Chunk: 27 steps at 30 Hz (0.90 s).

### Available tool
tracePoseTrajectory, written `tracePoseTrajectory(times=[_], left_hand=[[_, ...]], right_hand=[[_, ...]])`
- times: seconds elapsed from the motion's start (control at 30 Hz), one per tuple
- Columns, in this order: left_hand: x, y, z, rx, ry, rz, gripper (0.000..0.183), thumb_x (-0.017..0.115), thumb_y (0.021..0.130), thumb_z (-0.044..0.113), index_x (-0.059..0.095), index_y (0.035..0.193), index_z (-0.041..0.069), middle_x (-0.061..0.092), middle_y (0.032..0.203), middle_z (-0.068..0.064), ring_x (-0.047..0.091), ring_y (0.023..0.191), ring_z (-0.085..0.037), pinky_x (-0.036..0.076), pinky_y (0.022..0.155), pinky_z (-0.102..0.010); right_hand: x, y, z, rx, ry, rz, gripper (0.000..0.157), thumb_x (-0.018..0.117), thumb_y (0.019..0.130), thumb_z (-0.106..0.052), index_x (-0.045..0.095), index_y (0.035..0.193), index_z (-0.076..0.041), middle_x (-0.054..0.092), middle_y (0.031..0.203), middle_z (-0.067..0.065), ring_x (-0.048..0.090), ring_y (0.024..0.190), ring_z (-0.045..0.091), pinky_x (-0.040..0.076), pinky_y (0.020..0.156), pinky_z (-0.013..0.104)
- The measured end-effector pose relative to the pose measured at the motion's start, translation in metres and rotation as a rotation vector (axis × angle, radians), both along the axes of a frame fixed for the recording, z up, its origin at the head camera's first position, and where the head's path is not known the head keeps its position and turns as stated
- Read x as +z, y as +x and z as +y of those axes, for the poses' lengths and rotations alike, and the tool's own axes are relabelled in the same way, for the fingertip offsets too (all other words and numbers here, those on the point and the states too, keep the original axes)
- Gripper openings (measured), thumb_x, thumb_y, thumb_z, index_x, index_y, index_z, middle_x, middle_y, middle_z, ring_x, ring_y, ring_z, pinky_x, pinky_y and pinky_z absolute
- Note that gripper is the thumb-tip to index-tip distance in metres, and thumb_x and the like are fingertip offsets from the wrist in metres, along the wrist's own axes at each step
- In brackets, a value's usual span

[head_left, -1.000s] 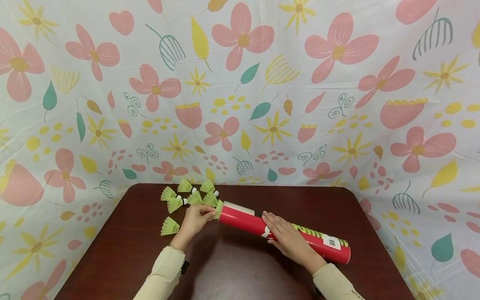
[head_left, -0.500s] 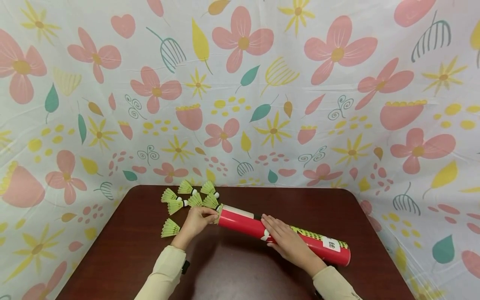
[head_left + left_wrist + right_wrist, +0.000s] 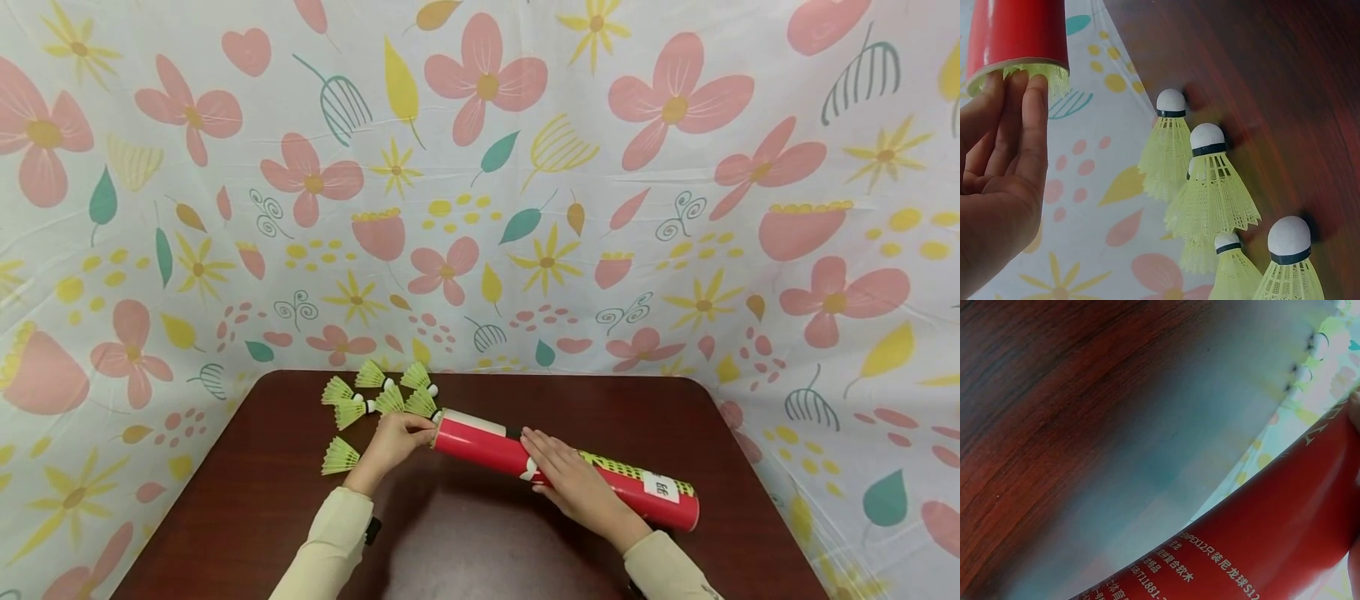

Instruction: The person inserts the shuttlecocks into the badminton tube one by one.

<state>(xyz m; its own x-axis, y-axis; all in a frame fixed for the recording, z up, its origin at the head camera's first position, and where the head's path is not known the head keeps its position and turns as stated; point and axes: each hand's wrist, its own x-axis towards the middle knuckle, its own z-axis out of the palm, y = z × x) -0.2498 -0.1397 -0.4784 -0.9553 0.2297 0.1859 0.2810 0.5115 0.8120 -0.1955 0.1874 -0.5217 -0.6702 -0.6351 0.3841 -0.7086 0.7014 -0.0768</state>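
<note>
A red cylindrical shuttlecock tube [image 3: 480, 444] lies slantwise across the table, its mouth toward the left. My left hand [image 3: 392, 447] is at that mouth, with thumb and fingers pinching the yellow-green skirt of a shuttlecock [image 3: 1057, 76]. Only the skirt's edge shows below the rim in the left wrist view; the rest is hidden inside the tube. My right hand [image 3: 576, 483] holds the tube around its middle, fingers over the top and thumb on the near side. Printed lettering on the red tube [image 3: 1285, 531] fills the lower right wrist view.
Several loose yellow-green shuttlecocks [image 3: 371, 375] with white heads lie at the table's back left, just beyond the left hand. One shuttlecock [image 3: 341, 456] lies apart, left of that wrist. The dark brown table [image 3: 585, 400] meets a flowered cloth [image 3: 480, 208] behind.
The shuttlecock in my left hand has gone deeper into the tube, so its skirt barely shows at the mouth now. The right hand has stayed on the tube.
</note>
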Motion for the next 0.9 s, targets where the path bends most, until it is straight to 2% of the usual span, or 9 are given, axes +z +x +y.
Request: tracePoseTrajectory(times=[0.07, 0.13, 0.27, 0.33, 0.43, 0.53, 0.8, 0.9], left_hand=[[0.0, 0.0, 0.0, 0.001, -0.009, -0.004, 0.005, 0.074, 0.084, 0.006, 0.078, 0.087, 0.006, 0.073, 0.088, -0.006, 0.062, 0.079, -0.015, 0.05, 0.061, -0.027], [0.001, -0.001, 0.001, 0.0, -0.013, -0.017, 0.006, 0.074, 0.084, 0.006, 0.078, 0.087, 0.006, 0.073, 0.088, -0.006, 0.062, 0.08, -0.015, 0.05, 0.061, -0.027], [0.0, -0.001, 0.001, -0.007, -0.003, -0.054, 0.007, 0.073, 0.084, 0.006, 0.078, 0.089, 0.005, 0.073, 0.09, -0.007, 0.062, 0.082, -0.014, 0.05, 0.062, -0.027], [0.0, -0.001, 0.001, -0.015, 0.024, -0.071, 0.007, 0.073, 0.085, 0.007, 0.078, 0.09, 0.004, 0.073, 0.091, -0.008, 0.062, 0.082, -0.014, 0.052, 0.064, -0.031], [-0.002, -0.001, -0.002, -0.037, 0.073, -0.081, 0.009, 0.073, 0.084, 0.008, 0.077, 0.091, 0.003, 0.072, 0.091, -0.009, 0.063, 0.082, -0.017, 0.055, 0.069, -0.04], [-0.003, -0.001, -0.007, -0.058, 0.107, -0.084, 0.012, 0.073, 0.085, 0.009, 0.076, 0.092, 0.001, 0.072, 0.089, -0.01, 0.066, 0.081, -0.022, 0.056, 0.072, -0.044], [-0.011, 0.004, -0.021, -0.07, 0.116, -0.077, 0.012, 0.07, 0.086, 0.005, 0.074, 0.093, -0.004, 0.069, 0.079, -0.013, 0.066, 0.075, -0.036, 0.056, 0.066, -0.035], [-0.016, 0.006, -0.028, -0.077, 0.135, -0.073, 0.012, 0.07, 0.087, 0.003, 0.073, 0.094, -0.006, 0.069, 0.082, -0.016, 0.066, 0.076, -0.041, 0.057, 0.067, -0.04]], right_hand=[[0.0, 0.0, 0.001, 0.008, 0.002, 0.013, 0.079, 0.057, 0.091, -0.047, 0.024, 0.154, -0.011, 0.026, 0.157, 0.004, 0.029, 0.142, 0.021, 0.017, 0.114, 0.027], [0.0, -0.001, 0.001, 0.014, -0.003, 0.018, 0.078, 0.055, 0.091, -0.047, 0.024, 0.153, -0.011, 0.027, 0.157, 0.004, 0.029, 0.142, 0.021, 0.019, 0.114, 0.028], [0.0, 0.0, 0.0, 0.011, -0.024, -0.001, 0.089, 0.075, 0.083, -0.033, 0.025, 0.153, -0.011, 0.028, 0.157, 0.005, 0.03, 0.141, 0.021, 0.034, 0.108, 0.04], [0.0, 0.0, -0.001, 0.003, -0.032, -0.016, 0.095, 0.081, 0.078, -0.027, 0.026, 0.153, -0.011, 0.029, 0.156, 0.004, 0.03, 0.141, 0.021, 0.036, 0.106, 0.044], [0.0, 0.001, -0.001, -0.019, -0.03, -0.027, 0.095, 0.082, 0.077, -0.026, 0.027, 0.153, -0.012, 0.028, 0.157, 0.003, 0.03, 0.141, 0.02, 0.035, 0.107, 0.042], [0.0, 0.002, 0.0, -0.039, -0.023, -0.034, 0.095, 0.082, 0.077, -0.028, 0.027, 0.153, -0.013, 0.027, 0.157, 0.0, 0.029, 0.141, 0.019, 0.032, 0.108, 0.041], [0.001, 0.002, 0.0, -0.044, -0.023, -0.072, 0.097, 0.082, 0.076, -0.027, 0.025, 0.154, -0.014, 0.024, 0.158, 0.0, 0.027, 0.142, 0.019, 0.033, 0.108, 0.043], [0.001, 0.002, 0.0, -0.046, -0.018, -0.068, 0.097, 0.082, 0.077, -0.028, 0.024, 0.154, -0.014, 0.024, 0.158, -0.001, 0.027, 0.142, 0.019, 0.033, 0.108, 0.043]])
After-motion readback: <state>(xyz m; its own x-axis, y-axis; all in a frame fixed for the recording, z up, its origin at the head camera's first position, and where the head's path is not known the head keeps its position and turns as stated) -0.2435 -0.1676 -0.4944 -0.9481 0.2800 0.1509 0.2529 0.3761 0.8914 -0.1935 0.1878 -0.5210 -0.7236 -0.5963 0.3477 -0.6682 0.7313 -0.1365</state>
